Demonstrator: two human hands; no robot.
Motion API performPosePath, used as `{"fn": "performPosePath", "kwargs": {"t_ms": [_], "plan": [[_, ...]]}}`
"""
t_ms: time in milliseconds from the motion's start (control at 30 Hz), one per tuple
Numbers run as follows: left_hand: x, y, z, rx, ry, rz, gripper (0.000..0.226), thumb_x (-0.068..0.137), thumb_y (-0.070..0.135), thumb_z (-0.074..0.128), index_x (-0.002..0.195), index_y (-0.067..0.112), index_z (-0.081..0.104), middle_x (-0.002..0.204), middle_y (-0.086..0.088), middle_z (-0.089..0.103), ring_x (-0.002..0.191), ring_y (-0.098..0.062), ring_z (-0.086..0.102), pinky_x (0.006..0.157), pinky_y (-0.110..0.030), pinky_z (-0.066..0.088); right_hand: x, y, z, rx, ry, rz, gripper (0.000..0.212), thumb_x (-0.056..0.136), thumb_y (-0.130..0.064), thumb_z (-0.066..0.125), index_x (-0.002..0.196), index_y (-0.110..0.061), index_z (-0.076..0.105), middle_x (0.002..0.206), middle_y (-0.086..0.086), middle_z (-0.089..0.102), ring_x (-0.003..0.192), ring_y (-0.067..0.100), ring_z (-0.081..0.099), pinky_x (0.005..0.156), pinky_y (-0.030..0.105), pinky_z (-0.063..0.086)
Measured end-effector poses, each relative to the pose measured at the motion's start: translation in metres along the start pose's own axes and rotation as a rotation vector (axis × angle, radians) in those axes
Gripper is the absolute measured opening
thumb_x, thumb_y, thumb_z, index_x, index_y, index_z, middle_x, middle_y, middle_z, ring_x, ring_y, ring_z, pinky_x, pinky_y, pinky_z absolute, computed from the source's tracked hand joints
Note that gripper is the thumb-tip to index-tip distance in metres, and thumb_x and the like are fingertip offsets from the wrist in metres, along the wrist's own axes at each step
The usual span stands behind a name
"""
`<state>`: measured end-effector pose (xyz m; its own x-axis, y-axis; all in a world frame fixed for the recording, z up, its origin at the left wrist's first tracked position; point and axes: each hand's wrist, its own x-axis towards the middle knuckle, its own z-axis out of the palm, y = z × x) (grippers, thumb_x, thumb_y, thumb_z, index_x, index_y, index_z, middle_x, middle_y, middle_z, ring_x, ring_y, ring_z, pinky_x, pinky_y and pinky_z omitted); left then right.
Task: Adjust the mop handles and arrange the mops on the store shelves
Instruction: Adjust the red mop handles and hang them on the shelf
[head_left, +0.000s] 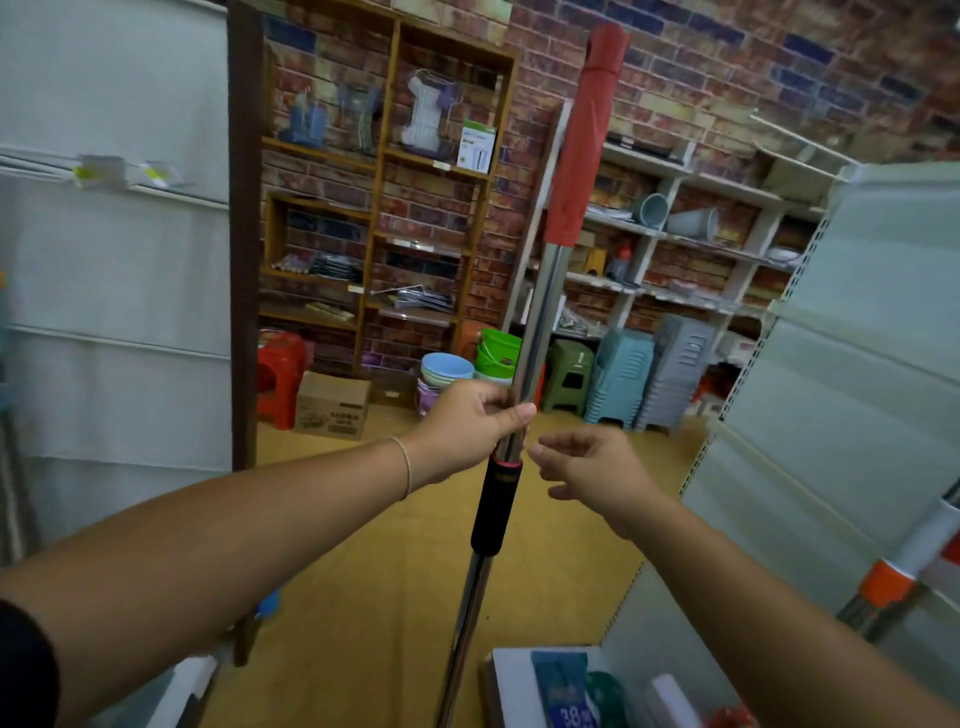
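A mop handle stands nearly upright in front of me, a shiny steel tube with a red grip at the top and a black locking collar lower down. My left hand grips the steel tube just above the collar, thumb across the front. Just right of the tube hovers my right hand, fingers loosely curled and holding nothing, a small gap between it and the handle. The mop head is out of view below.
White store shelving runs along the right, with another mop handle with an orange collar leaning there. Packaged goods lie at the bottom. Wooden shelves, stools and buckets stand at the back. A white panel is on the left.
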<state>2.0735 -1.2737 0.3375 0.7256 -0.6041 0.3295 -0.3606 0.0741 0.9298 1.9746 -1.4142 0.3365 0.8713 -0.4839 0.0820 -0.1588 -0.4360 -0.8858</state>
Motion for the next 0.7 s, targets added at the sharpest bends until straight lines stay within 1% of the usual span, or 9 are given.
{"fn": "performPosePath", "kwargs": {"t_ms": [133, 233, 367, 433, 500, 567, 600, 633, 700], "plan": [[0.041, -0.017, -0.012, -0.022, -0.075, 0.004, 0.022, 0.092, 0.019, 0.066, 0.107, 0.003, 0.068, 0.097, -0.013, 0.074, 0.094, -0.03, 0.071, 0.092, -0.051, 0.054, 0.046, -0.019, -0.005, -0.001, 0.103, 0.0, 0.006, 0.091, -0.02, 0.071, 0.088, -0.014, 0.069, 0.101, 0.017, 0.07, 0.099, 0.031, 0.068, 0.077, 0.041, 0.061], [0.077, -0.026, -0.023, -0.037, -0.143, -0.009, 0.021, 0.091, 0.02, 0.068, 0.103, 0.003, 0.068, 0.093, -0.013, 0.074, 0.092, -0.03, 0.071, 0.091, -0.053, 0.054, 0.081, -0.044, -0.009, 0.018, 0.17, 0.002, 0.008, 0.092, -0.02, 0.069, 0.091, -0.012, 0.068, 0.104, 0.02, 0.07, 0.1, 0.032, 0.068, 0.074, 0.038, 0.06], [0.122, -0.034, -0.032, 0.008, -0.212, 0.011, 0.041, 0.073, 0.05, 0.072, 0.088, 0.012, 0.07, 0.091, -0.023, 0.072, 0.091, -0.042, 0.069, 0.087, -0.058, 0.054, 0.116, -0.082, -0.023, 0.006, 0.27, -0.057, 0.021, 0.093, -0.026, 0.067, 0.104, -0.008, 0.069, 0.101, 0.013, 0.071, 0.097, 0.025, 0.07, 0.078, 0.037, 0.061], [0.141, -0.038, -0.034, 0.016, -0.241, 0.021, 0.036, 0.076, 0.046, 0.072, 0.087, 0.012, 0.07, 0.09, -0.023, 0.072, 0.091, -0.041, 0.069, 0.087, -0.058, 0.053, 0.127, -0.099, -0.03, -0.004, 0.326, -0.093, 0.024, 0.094, -0.033, 0.065, 0.101, -0.01, 0.07, 0.098, 0.01, 0.072, 0.094, 0.022, 0.071, 0.079, 0.038, 0.061], [0.157, -0.04, -0.032, 0.029, -0.257, 0.021, 0.029, 0.084, 0.037, 0.073, 0.088, 0.008, 0.069, 0.087, -0.019, 0.073, 0.088, -0.035, 0.07, 0.086, -0.05, 0.056, 0.138, -0.111, -0.035, 0.005, 0.383, -0.113, 0.024, 0.096, -0.038, 0.062, 0.095, -0.015, 0.07, 0.097, 0.01, 0.073, 0.091, 0.02, 0.072, 0.078, 0.037, 0.062], [0.172, -0.045, -0.028, 0.043, -0.271, 0.032, 0.019, 0.088, 0.028, 0.072, 0.085, 0.01, 0.069, 0.072, 0.0, 0.072, 0.073, -0.015, 0.07, 0.072, -0.028, 0.056, 0.149, -0.118, -0.04, 0.024, 0.44, -0.12, 0.027, 0.097, -0.038, 0.06, 0.098, -0.014, 0.07, 0.096, 0.012, 0.073, 0.09, 0.024, 0.073, 0.078, 0.042, 0.062], [0.178, -0.047, -0.026, 0.04, -0.283, 0.038, 0.014, 0.088, 0.026, 0.071, 0.086, 0.013, 0.069, 0.067, 0.009, 0.069, 0.068, -0.006, 0.066, 0.064, -0.019, 0.051, 0.155, -0.12, -0.042, 0.034, 0.458, -0.116, 0.029, 0.098, -0.038, 0.058, 0.101, -0.012, 0.071, 0.096, 0.014, 0.074, 0.09, 0.028, 0.073, 0.078, 0.045, 0.062], [0.186, -0.049, -0.023, 0.043, -0.292, 0.039, 0.012, 0.088, 0.026, 0.072, 0.088, 0.013, 0.07, 0.068, 0.012, 0.067, 0.067, -0.004, 0.063, 0.062, -0.018, 0.048, 0.159, -0.122, -0.044, 0.037, 0.467, -0.111, 0.031, 0.1, -0.038, 0.055, 0.102, -0.011, 0.071, 0.097, 0.018, 0.073, 0.091, 0.031, 0.073, 0.079, 0.048, 0.062], [0.201, -0.057, -0.016, 0.05, -0.306, 0.048, 0.018, 0.087, 0.027, 0.073, 0.094, 0.01, 0.073, 0.069, 0.008, 0.067, 0.067, -0.006, 0.061, 0.064, -0.021, 0.048, 0.168, -0.12, -0.048, 0.028, 0.466, -0.107, 0.033, 0.102, -0.035, 0.051, 0.103, -0.01, 0.071, 0.102, 0.022, 0.073, 0.094, 0.035, 0.072, 0.082, 0.052, 0.06]]}}
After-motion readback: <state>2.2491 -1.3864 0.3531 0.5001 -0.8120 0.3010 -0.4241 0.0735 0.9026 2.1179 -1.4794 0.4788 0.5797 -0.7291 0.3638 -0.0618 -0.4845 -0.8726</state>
